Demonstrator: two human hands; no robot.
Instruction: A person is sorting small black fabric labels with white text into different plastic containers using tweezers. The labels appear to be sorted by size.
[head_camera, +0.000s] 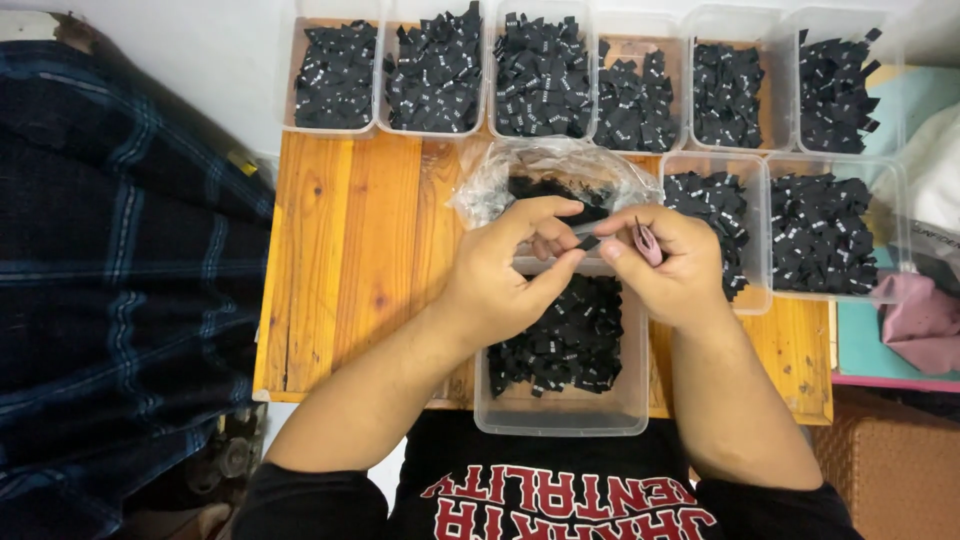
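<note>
Wooden table (340, 250) carries eight clear tubs (540, 75) already heaped with black labels, near tub (560, 400) roughly half full, plastic bag (500, 175) not yet emptied; left hand (505, 275) and right hand (670, 265) both pinched on one black label (589, 241), above the near tub.

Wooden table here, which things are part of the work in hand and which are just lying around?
In use:
left hand and right hand pinching a small black label
pink tool in right hand
front tub of labels
plastic bag

Lying about:
plaid cloth
pink fabric
</note>
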